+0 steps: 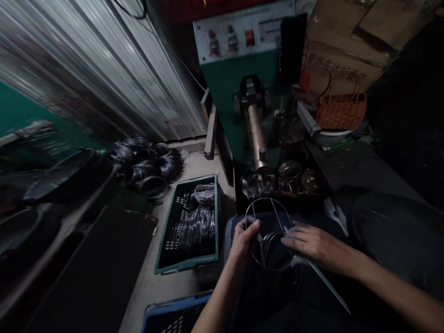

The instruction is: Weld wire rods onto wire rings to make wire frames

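Over my lap, my left hand has its thumb and fingers closed on the left side of a round wire frame. The frame is a large metal ring with straight wires across it. Smaller wire rings show inside its outline, near the lap. My right hand is closed at the frame's right side, around a bundle of straight metal rods that sticks out below the palm toward the lower right. Whether those fingers also grip the frame is hidden.
Ahead stands a green machine with a copper-coloured arm reaching toward me. At left are a green crate of wire rings, a blue crate and coils of dark wire. An orange basket sits at right.
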Available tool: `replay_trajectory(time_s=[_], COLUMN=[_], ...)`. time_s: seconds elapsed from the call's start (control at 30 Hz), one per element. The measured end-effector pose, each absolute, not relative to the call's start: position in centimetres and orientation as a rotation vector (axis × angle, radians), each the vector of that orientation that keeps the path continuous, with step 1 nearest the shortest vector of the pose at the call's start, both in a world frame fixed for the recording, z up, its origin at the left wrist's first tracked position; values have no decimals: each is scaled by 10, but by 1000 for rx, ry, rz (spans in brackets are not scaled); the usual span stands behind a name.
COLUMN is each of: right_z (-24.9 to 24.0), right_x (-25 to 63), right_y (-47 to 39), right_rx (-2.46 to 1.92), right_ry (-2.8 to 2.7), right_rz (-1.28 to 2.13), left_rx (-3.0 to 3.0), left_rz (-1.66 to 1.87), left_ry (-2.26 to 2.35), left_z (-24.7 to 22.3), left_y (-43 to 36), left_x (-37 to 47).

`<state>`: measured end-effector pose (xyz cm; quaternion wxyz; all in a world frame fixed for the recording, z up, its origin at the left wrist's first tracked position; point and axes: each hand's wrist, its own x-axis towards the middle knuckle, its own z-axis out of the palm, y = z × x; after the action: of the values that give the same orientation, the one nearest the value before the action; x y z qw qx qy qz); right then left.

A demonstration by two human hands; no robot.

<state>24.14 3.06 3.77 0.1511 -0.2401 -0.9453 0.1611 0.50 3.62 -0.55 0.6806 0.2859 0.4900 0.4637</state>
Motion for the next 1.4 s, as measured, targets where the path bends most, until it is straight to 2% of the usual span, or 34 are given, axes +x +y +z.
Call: replay_trajectory(time_s=[0.77, 1.4], right_z=[32, 39], right_x=[230, 230], right_y=[53, 75], right_rx=[-596, -593], right_ry=[-2710, -2700], right_rz=[453, 420], left_rx=[612, 625], left_rz=[1171, 1178], left_ry=[978, 1002], left_z=[-19, -7], left_y=[46, 66], left_x=[-3, -5])
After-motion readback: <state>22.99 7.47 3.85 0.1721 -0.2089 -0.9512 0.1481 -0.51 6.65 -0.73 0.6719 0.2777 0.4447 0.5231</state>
